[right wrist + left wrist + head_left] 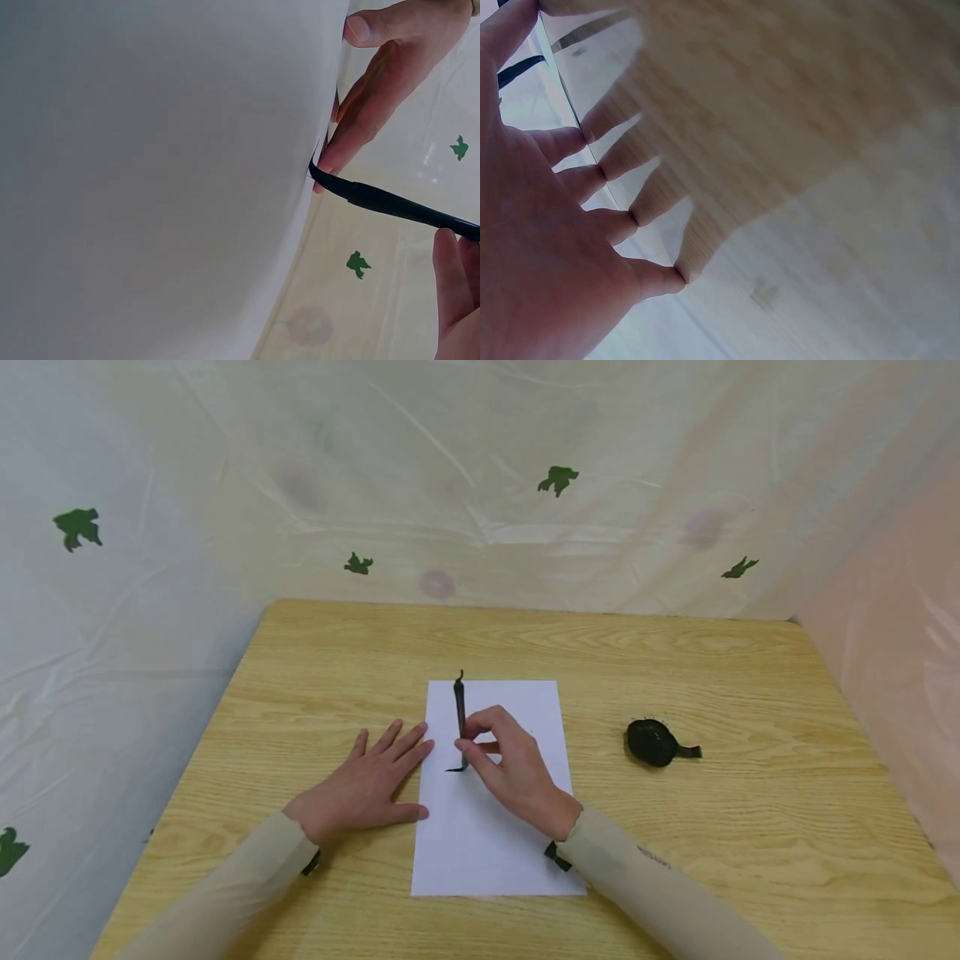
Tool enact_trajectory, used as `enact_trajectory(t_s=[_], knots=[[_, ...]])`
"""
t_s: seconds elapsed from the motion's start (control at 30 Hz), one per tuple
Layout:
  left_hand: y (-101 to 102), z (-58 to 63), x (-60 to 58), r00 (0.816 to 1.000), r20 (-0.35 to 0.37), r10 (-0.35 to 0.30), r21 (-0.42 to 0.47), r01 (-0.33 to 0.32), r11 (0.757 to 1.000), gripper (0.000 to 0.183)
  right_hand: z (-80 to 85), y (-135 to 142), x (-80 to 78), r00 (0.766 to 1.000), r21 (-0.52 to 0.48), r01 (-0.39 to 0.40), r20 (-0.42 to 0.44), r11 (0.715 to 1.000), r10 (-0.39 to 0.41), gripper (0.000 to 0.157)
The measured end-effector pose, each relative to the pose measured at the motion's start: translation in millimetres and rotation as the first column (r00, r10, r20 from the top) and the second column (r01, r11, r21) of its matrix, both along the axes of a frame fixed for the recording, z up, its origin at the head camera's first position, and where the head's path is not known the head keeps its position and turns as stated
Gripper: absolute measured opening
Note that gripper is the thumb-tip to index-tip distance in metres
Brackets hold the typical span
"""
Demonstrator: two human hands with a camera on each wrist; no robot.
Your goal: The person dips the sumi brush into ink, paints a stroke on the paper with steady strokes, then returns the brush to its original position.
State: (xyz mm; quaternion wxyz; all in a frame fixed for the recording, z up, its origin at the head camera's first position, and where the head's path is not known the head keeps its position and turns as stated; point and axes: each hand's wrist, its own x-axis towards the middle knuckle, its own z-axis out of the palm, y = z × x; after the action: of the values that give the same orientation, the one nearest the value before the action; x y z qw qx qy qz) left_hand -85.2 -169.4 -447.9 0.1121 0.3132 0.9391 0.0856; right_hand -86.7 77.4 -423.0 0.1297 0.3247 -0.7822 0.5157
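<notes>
In the head view, my right hand [521, 772] pinches a dark ink brush [460, 706] between thumb and fingers. The brush stands nearly upright over a white sheet of paper [487, 852]. A short black stroke [453, 770] lies at its tip. From the right wrist view, the black bristles [318, 171] bend against the paper. My left hand [363, 789] lies spread on the table, its fingertips and thumb at the sheet's left edge. Its straight fingers also show in the left wrist view, pressed down on the glossy tabletop.
A small black dish [651, 743] with a short handle sits on the wooden table [757, 827], right of the paper. Dark specks lie by its far rim. Pale sheeting [465, 468] with green shapes hangs behind and at both sides.
</notes>
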Motion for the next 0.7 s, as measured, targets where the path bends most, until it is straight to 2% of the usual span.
enact_trajectory(t_s=[0.7], knots=[[0.1,-1.1,-0.6,1.0,0.008,0.004,-0.004,-0.004,1.0,0.092,2.3,6.0,1.7,1.0,0.004,0.008,0.023,1.0,-0.008,0.025]])
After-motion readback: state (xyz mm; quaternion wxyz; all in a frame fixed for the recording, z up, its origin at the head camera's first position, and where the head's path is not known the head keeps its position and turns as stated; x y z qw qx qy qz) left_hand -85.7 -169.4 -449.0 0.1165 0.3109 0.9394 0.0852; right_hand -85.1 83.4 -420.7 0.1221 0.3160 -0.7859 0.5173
